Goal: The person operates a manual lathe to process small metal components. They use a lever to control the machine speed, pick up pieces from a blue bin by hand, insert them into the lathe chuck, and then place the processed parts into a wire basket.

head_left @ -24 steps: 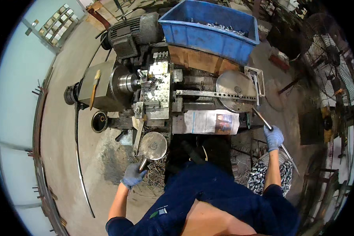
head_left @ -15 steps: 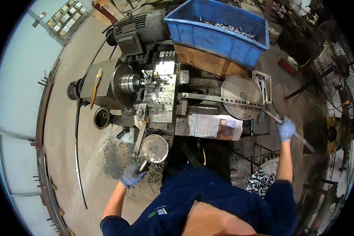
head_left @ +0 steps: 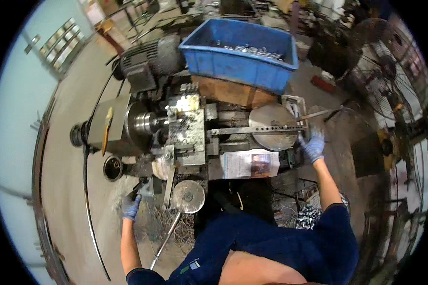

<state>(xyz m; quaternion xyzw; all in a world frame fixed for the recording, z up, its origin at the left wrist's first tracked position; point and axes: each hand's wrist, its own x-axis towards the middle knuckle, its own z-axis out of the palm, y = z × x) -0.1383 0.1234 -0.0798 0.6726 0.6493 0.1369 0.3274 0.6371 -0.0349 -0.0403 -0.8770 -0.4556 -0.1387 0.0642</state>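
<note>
My left hand, in a grey-blue glove, is beside a small dark-handled item at a pale tray. Its fingers are blurred, and I cannot tell if they grip anything. Right of it is a round metal handwheel with a metal rod handle slanting down from it. My right hand, gloved too, has its fingers spread at the right edge of a large metal disc. A perforated flat bar crosses the disc. Beyond that hand a lever rod is smeared by motion.
A lathe-like machine has a chuck, a tool slide and a motor. A brush lies on the headstock. A blue bin holds small metal parts; a basket of parts stands lower right. A fan is far right.
My left hand has let go of the handwheel's rod handle and moved up and left to the tray. My right hand has let go of the lever, which has swung up, away from me. The view has shifted.
</note>
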